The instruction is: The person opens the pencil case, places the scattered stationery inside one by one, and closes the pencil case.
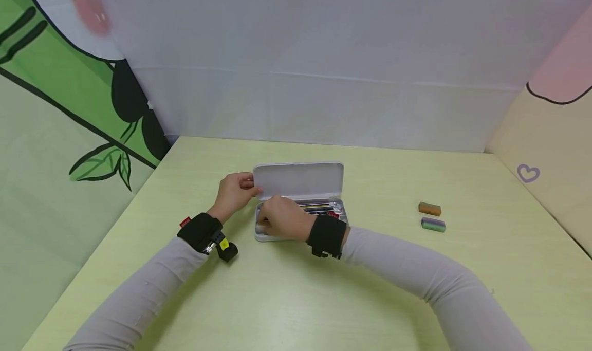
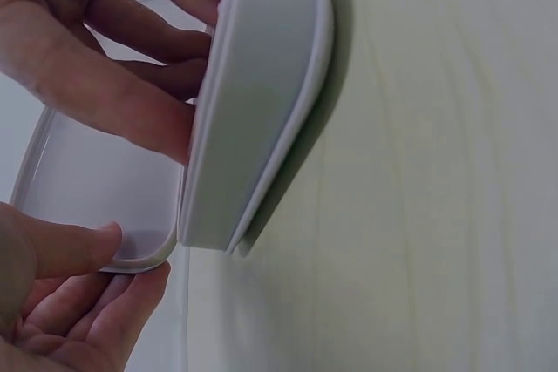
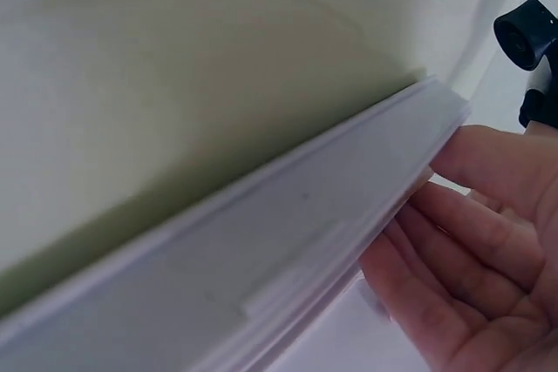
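A white hinged pencil case (image 1: 261,237) lies on the table with its lid (image 1: 298,180) raised. Several dark pencils (image 1: 321,207) lie in its right part. My left hand (image 1: 235,194) pinches the lid's left corner between thumb and fingers, as the left wrist view shows. Over the left end of the case, my right hand (image 1: 288,218) reaches down with bent fingers (image 3: 471,263) past the rim. Whatever those fingertips touch inside is hidden by the case wall (image 3: 288,224).
Two small two-toned blocks lie apart on the right of the table: an orange-brown one (image 1: 430,208) and a purple-and-green one (image 1: 433,224). A pale back wall (image 1: 314,99) and painted side panels (image 1: 546,135) border the table (image 1: 277,299).
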`<act>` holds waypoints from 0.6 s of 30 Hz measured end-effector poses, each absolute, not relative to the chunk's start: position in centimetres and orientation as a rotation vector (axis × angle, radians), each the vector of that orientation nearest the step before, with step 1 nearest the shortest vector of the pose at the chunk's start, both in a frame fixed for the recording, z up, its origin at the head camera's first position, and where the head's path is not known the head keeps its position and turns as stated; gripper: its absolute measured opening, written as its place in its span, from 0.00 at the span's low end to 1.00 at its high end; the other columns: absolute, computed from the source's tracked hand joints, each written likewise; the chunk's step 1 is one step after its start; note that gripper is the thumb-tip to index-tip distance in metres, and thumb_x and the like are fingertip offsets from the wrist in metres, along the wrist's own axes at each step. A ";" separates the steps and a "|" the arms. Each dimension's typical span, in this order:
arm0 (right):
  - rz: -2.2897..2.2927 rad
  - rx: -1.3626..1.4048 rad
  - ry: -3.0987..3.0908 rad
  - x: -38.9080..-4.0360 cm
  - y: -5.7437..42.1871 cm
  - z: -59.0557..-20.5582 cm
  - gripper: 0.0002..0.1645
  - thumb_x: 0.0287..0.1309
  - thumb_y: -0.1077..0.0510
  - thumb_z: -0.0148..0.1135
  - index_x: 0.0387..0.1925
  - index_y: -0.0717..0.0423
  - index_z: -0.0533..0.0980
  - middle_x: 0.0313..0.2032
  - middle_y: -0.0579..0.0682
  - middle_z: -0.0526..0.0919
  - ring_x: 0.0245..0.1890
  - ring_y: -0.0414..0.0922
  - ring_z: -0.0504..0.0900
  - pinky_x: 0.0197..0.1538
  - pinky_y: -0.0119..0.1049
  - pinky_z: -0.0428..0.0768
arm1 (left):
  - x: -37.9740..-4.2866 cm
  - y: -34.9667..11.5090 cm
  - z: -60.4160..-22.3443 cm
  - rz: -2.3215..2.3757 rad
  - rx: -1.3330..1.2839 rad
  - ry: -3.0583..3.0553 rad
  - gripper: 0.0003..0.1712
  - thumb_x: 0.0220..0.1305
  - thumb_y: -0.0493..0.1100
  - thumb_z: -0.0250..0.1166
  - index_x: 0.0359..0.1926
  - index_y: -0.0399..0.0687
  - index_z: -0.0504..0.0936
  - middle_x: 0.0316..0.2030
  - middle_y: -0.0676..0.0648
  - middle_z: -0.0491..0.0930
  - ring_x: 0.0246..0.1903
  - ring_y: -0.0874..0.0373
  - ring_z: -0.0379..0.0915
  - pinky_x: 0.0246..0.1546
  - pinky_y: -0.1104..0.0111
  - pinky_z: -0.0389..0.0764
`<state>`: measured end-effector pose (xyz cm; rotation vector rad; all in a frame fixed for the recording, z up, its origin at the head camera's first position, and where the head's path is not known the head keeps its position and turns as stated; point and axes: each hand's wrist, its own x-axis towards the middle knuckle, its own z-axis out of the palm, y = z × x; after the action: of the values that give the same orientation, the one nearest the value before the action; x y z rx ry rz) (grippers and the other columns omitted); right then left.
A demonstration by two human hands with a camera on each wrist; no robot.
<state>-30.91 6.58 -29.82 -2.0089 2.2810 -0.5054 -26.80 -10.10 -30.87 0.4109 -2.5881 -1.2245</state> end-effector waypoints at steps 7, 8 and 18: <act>-0.548 -2.000 2.264 -31.8 7.9 -29.3 0.05 0.54 0.61 0.68 0.25 0.59 0.81 0.18 0.43 0.70 0.23 0.38 0.66 0.30 0.25 0.63 | -26.8 -10.0 -30.8 -1.200 0.406 -2.598 0.20 0.61 0.37 0.65 0.54 0.33 0.79 0.45 0.33 0.84 0.47 0.42 0.83 0.40 0.64 0.85; -0.542 -1.983 2.277 -32.0 8.5 -29.1 0.04 0.54 0.61 0.68 0.28 0.60 0.83 0.20 0.44 0.76 0.24 0.39 0.70 0.32 0.27 0.67 | -26.9 -10.0 -30.8 -1.200 0.410 -2.600 0.20 0.61 0.36 0.65 0.54 0.33 0.79 0.45 0.33 0.84 0.47 0.42 0.83 0.40 0.64 0.85; -0.534 -1.677 2.539 -37.8 17.8 -27.6 0.16 0.49 0.63 0.71 0.42 0.64 0.84 0.41 0.57 0.88 0.39 0.51 0.85 0.45 0.41 0.83 | -27.1 -9.8 -30.8 -1.152 0.424 -2.625 0.20 0.61 0.37 0.65 0.53 0.32 0.79 0.46 0.32 0.83 0.48 0.42 0.82 0.42 0.62 0.84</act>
<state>-37.82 17.83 -27.58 -1.6767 2.5390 -0.5341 -27.11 -9.77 -30.76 0.4240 -2.6252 -1.1519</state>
